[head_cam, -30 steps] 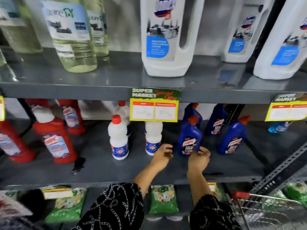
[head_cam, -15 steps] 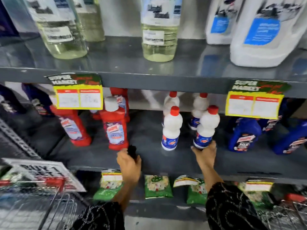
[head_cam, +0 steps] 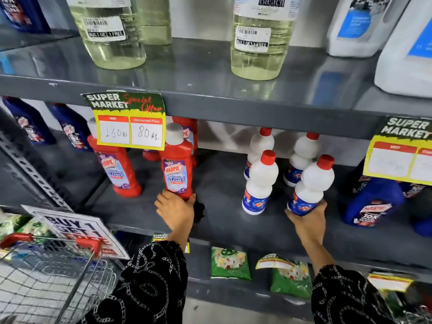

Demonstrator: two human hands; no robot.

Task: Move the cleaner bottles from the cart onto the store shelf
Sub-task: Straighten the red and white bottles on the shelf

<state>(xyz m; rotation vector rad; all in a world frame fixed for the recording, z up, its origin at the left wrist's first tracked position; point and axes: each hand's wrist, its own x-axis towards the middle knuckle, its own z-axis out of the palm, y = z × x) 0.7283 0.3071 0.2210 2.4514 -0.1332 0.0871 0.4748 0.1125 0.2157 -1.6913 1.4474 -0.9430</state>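
On the grey middle shelf my left hand grips the base of a red Harpic cleaner bottle that stands upright. My right hand holds the bottom of a white bottle with a red cap, tilted slightly left. Another red Harpic bottle leans to the left of my left hand. Between my hands stands a second white bottle, with two more behind. The wire cart is at the lower left.
Blue cleaner bottles stand at the shelf's right end and more at its far left. Large clear jugs and white jugs fill the shelf above. Price tags hang from its edge. Green packets lie on the lowest shelf.
My view has swung left from the blue bottles to the red and white ones. My left hand has closed on the red Harpic bottle's base; my right hand now cups the white bottle.
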